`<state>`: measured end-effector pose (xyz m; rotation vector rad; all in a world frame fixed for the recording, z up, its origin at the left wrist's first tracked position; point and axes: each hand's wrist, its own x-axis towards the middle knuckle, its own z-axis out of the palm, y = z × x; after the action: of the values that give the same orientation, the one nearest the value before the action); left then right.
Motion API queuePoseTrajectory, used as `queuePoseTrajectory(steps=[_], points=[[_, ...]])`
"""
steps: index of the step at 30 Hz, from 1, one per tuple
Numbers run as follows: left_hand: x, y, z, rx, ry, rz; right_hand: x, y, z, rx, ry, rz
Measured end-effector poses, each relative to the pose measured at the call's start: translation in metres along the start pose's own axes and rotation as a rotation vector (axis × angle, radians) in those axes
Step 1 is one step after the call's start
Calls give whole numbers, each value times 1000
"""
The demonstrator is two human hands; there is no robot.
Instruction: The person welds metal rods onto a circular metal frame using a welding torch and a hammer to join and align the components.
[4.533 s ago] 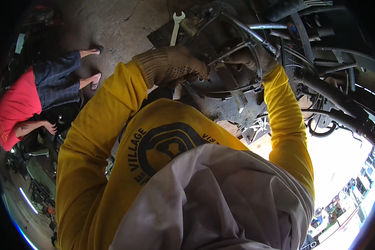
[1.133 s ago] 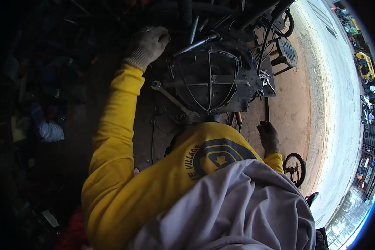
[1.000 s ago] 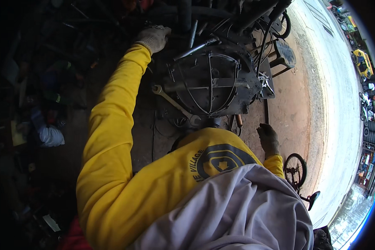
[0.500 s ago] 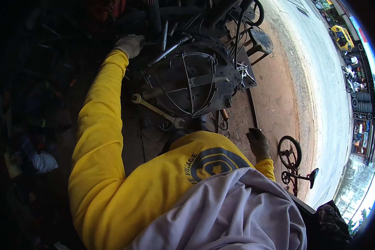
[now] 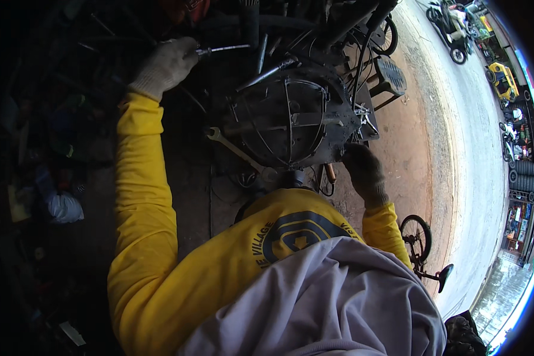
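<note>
My left hand (image 5: 167, 64), in a pale knit glove, is closed on a thin metal rod (image 5: 228, 48) that points right over the dark bench top. Lower right, my gloved right hand (image 5: 366, 175) is by the edge of a dark metal plate (image 5: 261, 127); its fingers are too dark to make out. A curved frame of thin metal bars (image 5: 289, 121) with a straight bar down its middle lies on this plate. Along the plate's near left edge rests a large wrench (image 5: 238, 152). Beyond the frame, a metal tube (image 5: 267, 74) slants across the bench.
A stool (image 5: 390, 74) stands right of the bench. Below the plate hangs a copper-coloured handle (image 5: 330, 172) with a cable. A bicycle (image 5: 418, 240) is at the right, beside the road (image 5: 463, 136), where a motorcycle (image 5: 451, 29) passes. The left side is dark and cluttered.
My left hand has drawn back left, and the thin metal rod now shows in it. My right hand has risen from beside my body to the plate's edge. A motorcycle has appeared on the road.
</note>
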<state>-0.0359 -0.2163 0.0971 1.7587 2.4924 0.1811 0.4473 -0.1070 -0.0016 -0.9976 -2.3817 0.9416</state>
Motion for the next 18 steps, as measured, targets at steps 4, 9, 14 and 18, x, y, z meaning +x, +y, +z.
queuePoseTrajectory(steps=[4,9,14,18], points=[[-41,51,-32,-87,398,470,51,-97,-17,11,100,-222],[-56,174,-61,-245,519,557,123,-170,-40,-235,93,-590],[-46,211,-68,-687,400,402,159,-151,-40,15,53,-744],[-8,200,-5,-759,398,224,234,-90,-69,-844,418,-1138]])
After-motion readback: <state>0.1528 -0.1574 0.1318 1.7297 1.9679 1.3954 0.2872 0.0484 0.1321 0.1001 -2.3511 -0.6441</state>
